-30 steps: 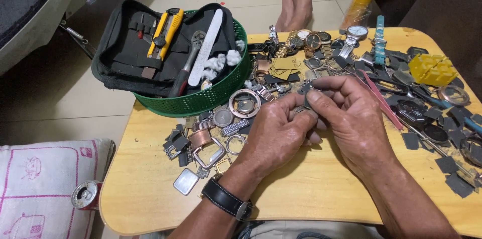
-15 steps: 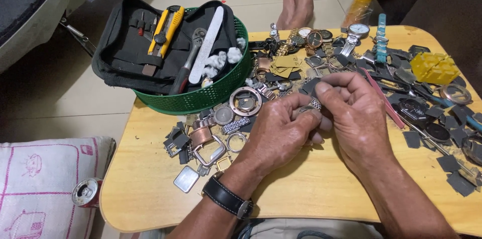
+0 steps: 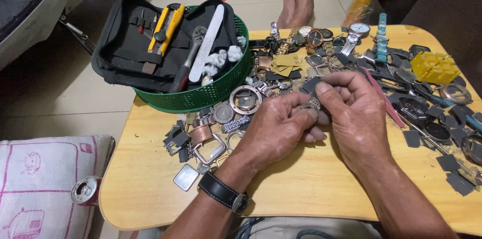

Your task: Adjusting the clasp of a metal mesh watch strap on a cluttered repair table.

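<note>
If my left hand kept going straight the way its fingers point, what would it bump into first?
The left hand points up and right, so it would first meet the right hand, whose fingers already close on the same small metal watch part. Depth is unclear.

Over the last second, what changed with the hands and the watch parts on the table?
Very little. Both hands stay together over the table, the left hand and right hand still pinching the same small metal watch part; the fingers only shifted slightly. The green basket, tool case and scattered watch parts lie as before.
</note>
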